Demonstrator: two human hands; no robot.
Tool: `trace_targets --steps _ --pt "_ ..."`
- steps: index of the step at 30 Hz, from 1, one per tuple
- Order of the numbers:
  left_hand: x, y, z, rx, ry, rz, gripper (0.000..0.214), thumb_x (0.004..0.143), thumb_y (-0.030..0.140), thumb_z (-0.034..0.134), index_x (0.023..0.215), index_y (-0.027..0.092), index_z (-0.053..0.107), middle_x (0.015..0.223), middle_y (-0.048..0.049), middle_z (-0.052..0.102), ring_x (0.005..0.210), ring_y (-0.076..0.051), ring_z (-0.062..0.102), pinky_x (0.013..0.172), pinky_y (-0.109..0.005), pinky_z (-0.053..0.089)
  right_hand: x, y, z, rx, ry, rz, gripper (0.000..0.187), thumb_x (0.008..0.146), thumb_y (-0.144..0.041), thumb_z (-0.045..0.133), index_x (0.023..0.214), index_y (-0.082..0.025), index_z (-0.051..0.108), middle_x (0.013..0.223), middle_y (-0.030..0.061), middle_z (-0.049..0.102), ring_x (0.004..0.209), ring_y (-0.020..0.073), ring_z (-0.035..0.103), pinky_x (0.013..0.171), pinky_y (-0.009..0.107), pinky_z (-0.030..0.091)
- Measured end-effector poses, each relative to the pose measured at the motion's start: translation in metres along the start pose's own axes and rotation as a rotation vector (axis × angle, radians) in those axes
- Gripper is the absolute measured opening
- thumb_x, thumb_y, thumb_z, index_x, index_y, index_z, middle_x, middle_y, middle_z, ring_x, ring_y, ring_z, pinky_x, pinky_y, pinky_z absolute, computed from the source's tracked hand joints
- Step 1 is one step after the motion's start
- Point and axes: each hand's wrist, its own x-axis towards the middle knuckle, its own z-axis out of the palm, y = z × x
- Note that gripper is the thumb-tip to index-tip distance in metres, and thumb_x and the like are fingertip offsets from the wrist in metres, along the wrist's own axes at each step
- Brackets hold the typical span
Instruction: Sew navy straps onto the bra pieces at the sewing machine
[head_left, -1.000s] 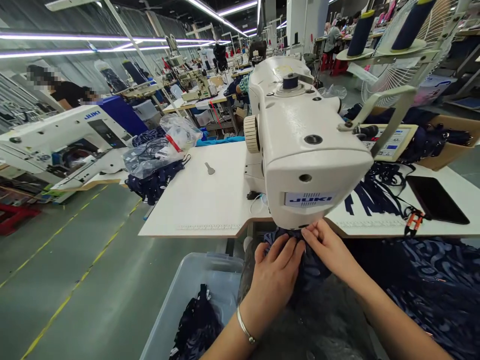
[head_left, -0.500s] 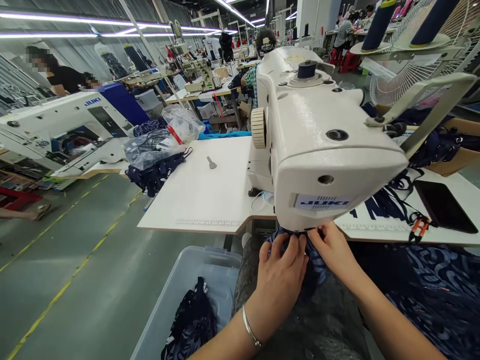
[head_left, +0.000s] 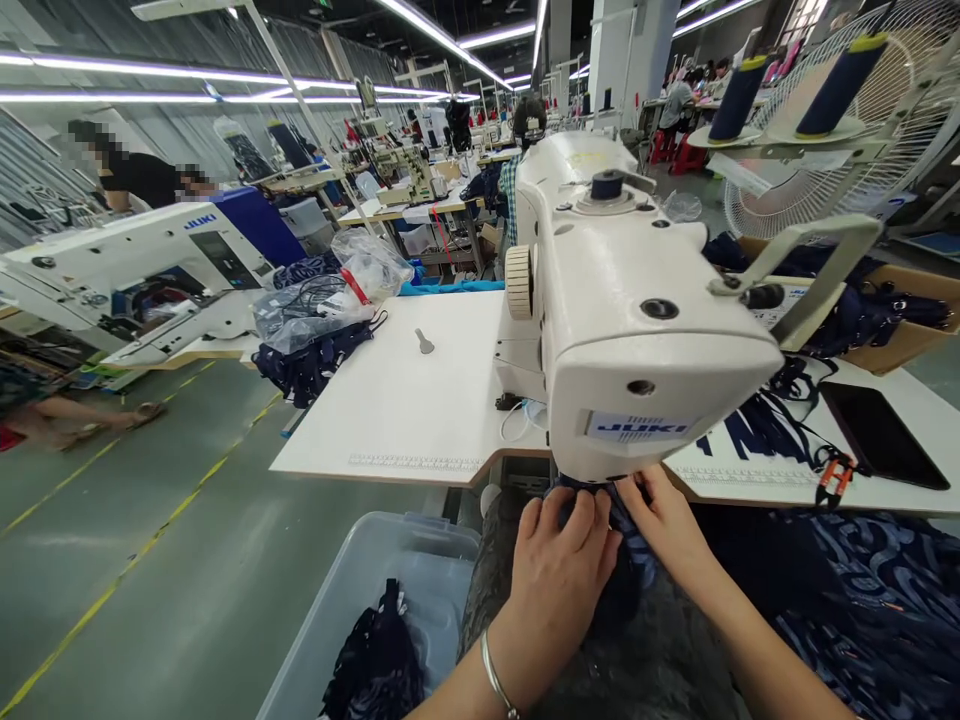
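Note:
A white JUKI sewing machine (head_left: 622, 300) stands on a white table (head_left: 420, 400) in front of me. Under its head lies dark blue patterned fabric (head_left: 626, 525). My left hand (head_left: 566, 575), with a metal bangle at the wrist, presses flat on that fabric with fingers stretched toward the machine. My right hand (head_left: 664, 520) pinches the fabric edge just below the machine head. More of the same fabric (head_left: 870, 600) spreads over my lap to the right. The needle area is hidden behind the machine head.
A grey plastic bin (head_left: 375, 600) with dark fabric stands at lower left. On the table lie a plastic bag of fabric (head_left: 322, 300), a black phone (head_left: 881, 435), orange snips (head_left: 832, 480) and dark straps (head_left: 750, 425). Another JUKI machine (head_left: 142, 270), a fan (head_left: 817, 130) and other workers surround.
The view has shifted slightly; both hands stay on the fabric under the machine head, edging a little closer to it. A person's legs have come into view at far left.

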Motion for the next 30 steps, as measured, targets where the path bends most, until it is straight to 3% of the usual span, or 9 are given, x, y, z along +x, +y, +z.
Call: trace_targets --steps 4,7,10,13,16,19,23,27,30 --pt "0.002 -0.003 -0.002 -0.009 -0.014 0.023 0.032 0.101 0.028 0.043 0.128 0.016 0.054 0.113 -0.0041 0.062 0.106 -0.023 0.054 0.091 -0.041 0.044 0.000 0.014 -0.014 0.018 -0.051 -0.082 0.030 0.096 -0.048 0.046 0.087 -0.021 0.058 0.085 0.0041 0.062 0.082 0.0217 0.059 0.077 0.031 0.047" --pt "0.003 -0.004 -0.006 0.011 -0.008 0.043 0.034 0.102 0.030 0.040 0.129 0.015 0.054 0.115 -0.0053 0.061 0.107 -0.024 0.054 0.091 -0.040 0.046 -0.003 0.030 -0.032 0.030 -0.146 -0.020 0.031 0.094 -0.050 0.048 0.089 -0.021 0.060 0.086 0.0036 0.062 0.082 0.0213 0.058 0.076 0.030 0.047" --pt "0.002 -0.002 -0.008 0.003 -0.004 0.064 0.053 0.101 0.052 0.032 0.129 0.014 0.055 0.117 -0.0088 0.061 0.108 -0.027 0.055 0.090 -0.041 0.047 -0.009 0.047 -0.052 -0.008 -0.152 0.044 0.035 0.091 -0.055 0.051 0.090 -0.022 0.061 0.088 0.0032 0.063 0.085 0.0215 0.058 0.076 0.029 0.047" --pt "-0.001 0.004 -0.005 -0.002 0.019 0.070 0.091 0.084 0.081 0.020 0.129 0.010 0.056 0.119 -0.0138 0.060 0.111 -0.032 0.053 0.092 -0.044 0.047 -0.016 0.060 -0.073 -0.030 -0.135 0.062 0.037 0.090 -0.057 0.053 0.088 -0.021 0.061 0.084 0.0023 0.061 0.082 0.0204 0.057 0.076 0.028 0.046" --pt "-0.004 0.011 0.001 0.044 0.013 0.063 0.099 0.079 0.086 0.025 0.131 0.007 0.054 0.121 -0.0159 0.058 0.115 -0.035 0.051 0.095 -0.045 0.046 -0.024 0.067 -0.091 -0.070 -0.180 0.074 0.037 0.088 -0.058 0.056 0.089 -0.021 0.061 0.082 0.0010 0.059 0.079 0.0194 0.056 0.073 0.027 0.046" --pt "-0.006 0.017 0.003 0.058 -0.036 0.046 0.079 0.089 0.068 0.046 0.138 0.006 0.046 0.126 -0.0147 0.056 0.119 -0.035 0.047 0.099 -0.045 0.045 -0.031 0.067 -0.104 -0.110 -0.274 0.136 0.039 0.085 -0.059 0.060 0.077 -0.021 0.059 0.073 -0.0007 0.057 0.070 0.0179 0.053 0.063 0.026 0.042" --pt "-0.006 0.019 -0.004 -0.008 -0.104 0.035 0.072 0.086 0.044 0.059 0.144 0.007 0.038 0.132 -0.0145 0.052 0.124 -0.036 0.044 0.102 -0.047 0.044 -0.037 0.058 -0.110 0.026 -0.438 0.269 0.047 0.090 -0.059 0.054 0.066 -0.019 0.058 0.066 0.0014 0.060 0.066 0.0174 0.053 0.063 0.027 0.041" --pt "-0.012 0.004 -0.009 -0.133 -0.098 0.028 0.064 0.076 0.015 0.057 0.138 0.015 0.044 0.132 -0.0135 0.049 0.123 -0.032 0.046 0.102 -0.049 0.045 -0.035 0.043 -0.095 0.441 -0.291 0.404 0.048 0.087 -0.061 0.057 0.066 -0.019 0.052 0.066 0.0027 0.060 0.059 0.0155 0.050 0.058 0.027 0.041" --pt "-0.025 -0.021 -0.006 -0.166 0.058 -0.006 0.055 0.073 -0.001 0.046 0.126 0.015 0.052 0.132 -0.0152 0.048 0.123 -0.027 0.047 0.102 -0.045 0.046 -0.030 0.025 -0.071 0.700 -0.202 0.410 0.045 0.080 -0.055 0.070 0.071 -0.021 0.040 0.060 -0.0055 0.045 0.051 0.0103 0.039 0.048 0.021 0.032"
